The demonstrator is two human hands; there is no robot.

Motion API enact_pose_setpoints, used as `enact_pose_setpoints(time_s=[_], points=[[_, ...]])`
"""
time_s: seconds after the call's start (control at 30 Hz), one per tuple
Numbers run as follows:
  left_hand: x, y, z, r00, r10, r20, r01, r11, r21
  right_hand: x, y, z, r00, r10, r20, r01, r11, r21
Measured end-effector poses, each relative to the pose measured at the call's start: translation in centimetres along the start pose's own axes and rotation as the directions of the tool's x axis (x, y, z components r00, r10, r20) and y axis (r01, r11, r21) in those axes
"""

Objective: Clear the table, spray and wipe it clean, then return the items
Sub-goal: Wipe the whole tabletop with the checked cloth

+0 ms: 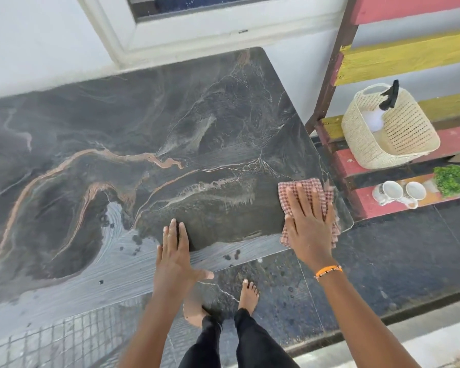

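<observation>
The dark marbled table fills the left and middle of the view, with wet streaks along its near edge. My right hand presses flat on a red-and-white checked cloth at the table's near right corner. My left hand rests flat on the near edge, fingers straight, thumb off the rim. A cream woven basket on the bench to the right holds a spray bottle with a black trigger. Two white cups and a small green plant stand lower on the bench.
A red-and-yellow slatted wooden bench stands right of the table. A white wall and window frame run behind the table. My bare feet stand on the dark tiled floor at the table's near edge.
</observation>
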State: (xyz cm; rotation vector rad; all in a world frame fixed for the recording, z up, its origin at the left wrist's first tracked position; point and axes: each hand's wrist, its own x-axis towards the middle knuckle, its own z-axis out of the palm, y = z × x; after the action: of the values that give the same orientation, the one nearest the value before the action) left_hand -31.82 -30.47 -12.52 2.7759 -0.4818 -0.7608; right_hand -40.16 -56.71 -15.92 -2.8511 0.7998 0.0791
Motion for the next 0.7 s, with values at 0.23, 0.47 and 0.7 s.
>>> enact_pose_setpoints(time_s=[0.23, 0.47, 0.7], points=[[-1.9, -1.5, 1.3, 0.978, -0.116, -0.171, 0.109, 0.993, -0.049, -4.0, -11.0, 1.7, 0.986, -0.163, 0.040, 0.163, 0.987, 0.013], [-4.9, -4.9, 2.0, 0.919, -0.290, -0.268, 0.256, 0.954, -0.153, -4.0, -21.0, 3.0, 0.827, -0.533, 0.179, 0.527, 0.845, 0.084], [-5.8, -8.3, 0.6, 0.892, -0.367, -0.265, 0.326, 0.927, -0.186, -1.3, -21.0, 3.3, 0.426, -0.881, 0.206, 0.872, 0.461, 0.167]])
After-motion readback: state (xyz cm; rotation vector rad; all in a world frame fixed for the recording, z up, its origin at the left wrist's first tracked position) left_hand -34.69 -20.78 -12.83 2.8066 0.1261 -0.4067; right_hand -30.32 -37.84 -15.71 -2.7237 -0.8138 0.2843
